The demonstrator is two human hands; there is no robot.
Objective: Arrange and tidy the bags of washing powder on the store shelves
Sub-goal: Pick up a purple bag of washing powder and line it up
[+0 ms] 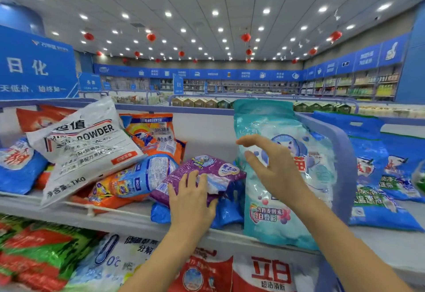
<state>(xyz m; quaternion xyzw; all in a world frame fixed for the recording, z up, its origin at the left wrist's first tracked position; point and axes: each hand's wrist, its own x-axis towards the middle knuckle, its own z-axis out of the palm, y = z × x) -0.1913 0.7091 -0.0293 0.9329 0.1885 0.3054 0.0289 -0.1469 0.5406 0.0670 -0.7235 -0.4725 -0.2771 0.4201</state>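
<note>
Washing-powder bags (pixel 87 144) lie jumbled on the upper shelf (pixel 128 218). My left hand (pixel 193 197) grips the purple bag (pixel 207 165) by its near edge, I judge to pull it off the heap; my right hand (pixel 271 169) is spread wide just before the upright teal bag (pixel 271 225) at right, likely to steady it.

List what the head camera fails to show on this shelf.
1. Blue bag: head view, front hidden under the purple bag that the left hand grips.
2. Right hand: head view, unclear whether it touches the teal bag.
3. Far wall shelves: head view, goods too small and blurred.
</note>
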